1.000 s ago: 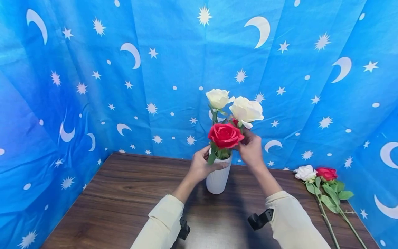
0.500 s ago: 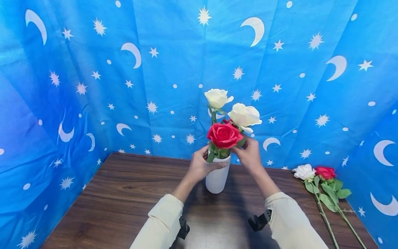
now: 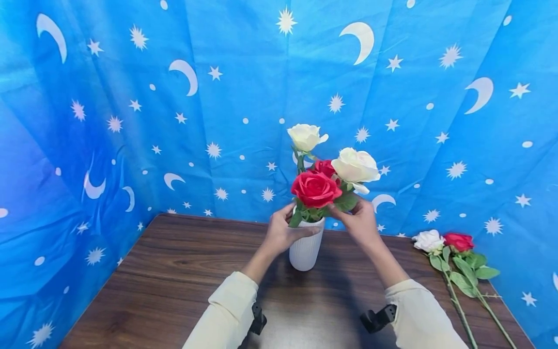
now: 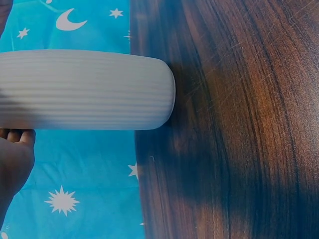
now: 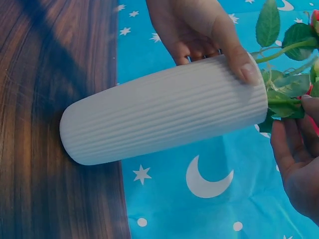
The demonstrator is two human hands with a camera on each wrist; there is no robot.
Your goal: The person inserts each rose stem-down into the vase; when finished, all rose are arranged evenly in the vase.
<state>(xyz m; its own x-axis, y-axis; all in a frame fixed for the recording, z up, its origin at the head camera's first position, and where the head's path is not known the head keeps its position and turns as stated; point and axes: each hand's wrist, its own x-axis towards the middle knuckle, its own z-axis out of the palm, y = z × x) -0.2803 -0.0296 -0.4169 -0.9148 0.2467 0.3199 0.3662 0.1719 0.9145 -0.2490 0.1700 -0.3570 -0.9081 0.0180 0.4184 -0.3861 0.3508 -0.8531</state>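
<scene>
- Head view: the white ribbed vase (image 3: 305,254) stands on the dark wooden table (image 3: 174,271), near the far edge, in front of a blue curtain (image 3: 244,58) printed with moons and stars
- The left hand (image 3: 283,230) grips the vase just below its rim, thumb laid across the front, fingers on the far side
- The right hand (image 3: 359,223), fingers bent, is among green leaves (image 3: 347,201) just right of the vase's mouth
- Above the vase are a large front red rose (image 3: 316,189), a rear red rose (image 3: 324,167) partly hidden behind it, a tall white rose (image 3: 306,137) and, leaning right, a lower white rose (image 3: 355,165)
- On the table's right side, well apart from the vase, a loose white rose (image 3: 429,241) and a loose red rose (image 3: 458,241) lie side by side
- Left wrist view: the vase shows sideways, its base on the table; the left hand's fingers reach its side, the thumb out of frame
- Right wrist view: the left hand's thumb presses the ribs near the rim; the right hand pinches a green stem (image 5: 284,101) between thumb and fingers, just outside the mouth; which rose it bears I cannot tell
</scene>
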